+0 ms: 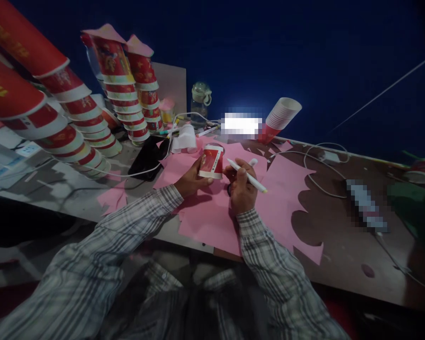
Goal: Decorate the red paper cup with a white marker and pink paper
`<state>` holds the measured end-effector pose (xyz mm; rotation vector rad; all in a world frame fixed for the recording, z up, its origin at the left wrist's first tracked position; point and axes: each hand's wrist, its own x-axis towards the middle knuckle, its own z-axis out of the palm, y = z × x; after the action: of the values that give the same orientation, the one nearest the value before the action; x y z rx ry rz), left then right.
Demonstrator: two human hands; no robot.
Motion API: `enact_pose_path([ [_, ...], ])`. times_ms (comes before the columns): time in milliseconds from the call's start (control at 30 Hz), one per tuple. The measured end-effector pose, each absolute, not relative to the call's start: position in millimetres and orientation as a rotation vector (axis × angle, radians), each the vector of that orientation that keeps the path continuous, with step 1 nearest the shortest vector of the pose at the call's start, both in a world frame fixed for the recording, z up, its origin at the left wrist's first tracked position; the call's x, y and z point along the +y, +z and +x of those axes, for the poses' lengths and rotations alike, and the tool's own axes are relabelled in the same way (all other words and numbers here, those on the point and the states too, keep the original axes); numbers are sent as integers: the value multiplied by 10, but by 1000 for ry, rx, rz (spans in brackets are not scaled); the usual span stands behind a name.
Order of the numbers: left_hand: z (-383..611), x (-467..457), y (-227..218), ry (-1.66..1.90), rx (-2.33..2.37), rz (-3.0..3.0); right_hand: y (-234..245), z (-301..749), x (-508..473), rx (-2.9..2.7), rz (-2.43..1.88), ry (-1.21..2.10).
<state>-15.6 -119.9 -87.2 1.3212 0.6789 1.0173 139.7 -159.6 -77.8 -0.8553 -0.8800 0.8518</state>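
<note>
My left hand (pixel 191 179) is wrapped round a red paper cup (pixel 211 162) that stands upside down on a pink paper sheet (pixel 216 217). My right hand (pixel 241 186) grips a white pen (pixel 248 176), its tip pointing toward the cup's base. Both hands rest on the pink sheet, which has cut-out notches along its right edge. Plaid sleeves cover both forearms.
Tall slanted stacks of red paper cups (pixel 78 118) fill the left and back of the table (pixel 340 245). A tilted stack of white-rimmed cups (pixel 281 115) lies behind. A bottle (pixel 200 99), a black pouch (pixel 147 158), white cables (pixel 322 170) and a green object (pixel 414 208) lie around.
</note>
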Motion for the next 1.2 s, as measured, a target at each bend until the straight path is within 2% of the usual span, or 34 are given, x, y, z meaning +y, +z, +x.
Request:
enact_pose_path([
  [300,-119,-1214,-809,1070,724,1266,-712,1386,-1702,-1063,-876,804],
  [1200,-145,-1192,-857,1032,684,1144,-608,1450,-1646,-843,-785,1020],
])
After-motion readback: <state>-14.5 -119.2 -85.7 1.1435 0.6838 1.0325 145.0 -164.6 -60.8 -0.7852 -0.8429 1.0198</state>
